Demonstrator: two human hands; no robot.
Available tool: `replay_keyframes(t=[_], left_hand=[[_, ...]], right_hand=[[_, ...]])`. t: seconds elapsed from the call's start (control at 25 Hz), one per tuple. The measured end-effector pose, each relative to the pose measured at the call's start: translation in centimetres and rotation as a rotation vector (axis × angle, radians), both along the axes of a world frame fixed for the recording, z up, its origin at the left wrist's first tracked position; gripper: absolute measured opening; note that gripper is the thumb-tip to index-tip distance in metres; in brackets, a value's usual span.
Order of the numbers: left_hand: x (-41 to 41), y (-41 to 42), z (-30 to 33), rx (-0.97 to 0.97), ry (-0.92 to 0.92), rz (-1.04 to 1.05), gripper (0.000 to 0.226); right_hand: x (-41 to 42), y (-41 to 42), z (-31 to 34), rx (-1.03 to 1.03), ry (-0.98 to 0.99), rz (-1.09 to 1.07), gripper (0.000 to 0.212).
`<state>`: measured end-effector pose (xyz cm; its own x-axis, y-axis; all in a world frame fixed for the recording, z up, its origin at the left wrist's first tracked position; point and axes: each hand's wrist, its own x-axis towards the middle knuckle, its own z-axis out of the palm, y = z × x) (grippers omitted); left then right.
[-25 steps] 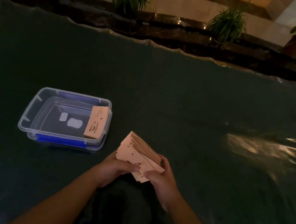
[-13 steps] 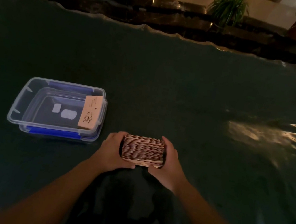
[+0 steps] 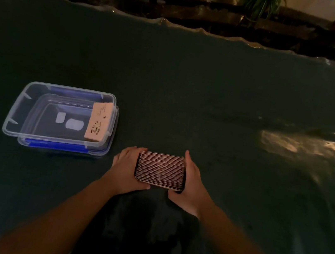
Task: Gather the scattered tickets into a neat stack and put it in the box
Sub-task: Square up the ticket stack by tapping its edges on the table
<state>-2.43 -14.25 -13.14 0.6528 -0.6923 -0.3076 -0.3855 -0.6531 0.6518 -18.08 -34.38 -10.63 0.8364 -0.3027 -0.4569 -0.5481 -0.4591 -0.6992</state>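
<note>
A: Status of the tickets?

B: Stack of tickets (image 3: 160, 169) stands on edge between both hands, just above the near tabletop (image 3: 211, 90). Left hand (image 3: 126, 169) presses the left end, right hand (image 3: 192, 181) the right end; both closed onto it, thumbs underneath. Edges look flush. No loose tickets seen on the cloth.

A: Box?

B: Clear box (image 3: 16, 108) with blue clips lies at about 10 o'clock from the stack, near but apart, lid off. One small ticket bundle (image 3: 98, 122) already leans on its right inner wall.

A: Step in hand?

B: Judged: squaring finished or nearly so; transfer not yet done. Next move calls for carrying the stack toward 10 o'clock over the rim, keeping end pressure even so it does not fan, then lowering it flat on the free floor.
</note>
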Motion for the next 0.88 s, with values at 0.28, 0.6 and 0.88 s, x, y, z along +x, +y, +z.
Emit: replay_keyframes(t=[0.28, 0.6, 0.88], left_hand=[[-0.1, -0.5, -0.8, 0.032, -0.001, -0.02, 0.12], [0.0, -0.6, -1.2, 0.053, -0.026, -0.026, 0.114], [0.1, -1.1, -0.9, 0.073, -0.01, -0.015, 0.11]], right_hand=[[0.3, 0.9, -1.2, -0.165, -0.017, 0.079, 0.129], [0.1, -0.8, -2.6, -0.202, 0.007, 0.091, 0.119], [0.1, -0.8, -3.4, -0.292, -0.042, 0.133, 0.117]])
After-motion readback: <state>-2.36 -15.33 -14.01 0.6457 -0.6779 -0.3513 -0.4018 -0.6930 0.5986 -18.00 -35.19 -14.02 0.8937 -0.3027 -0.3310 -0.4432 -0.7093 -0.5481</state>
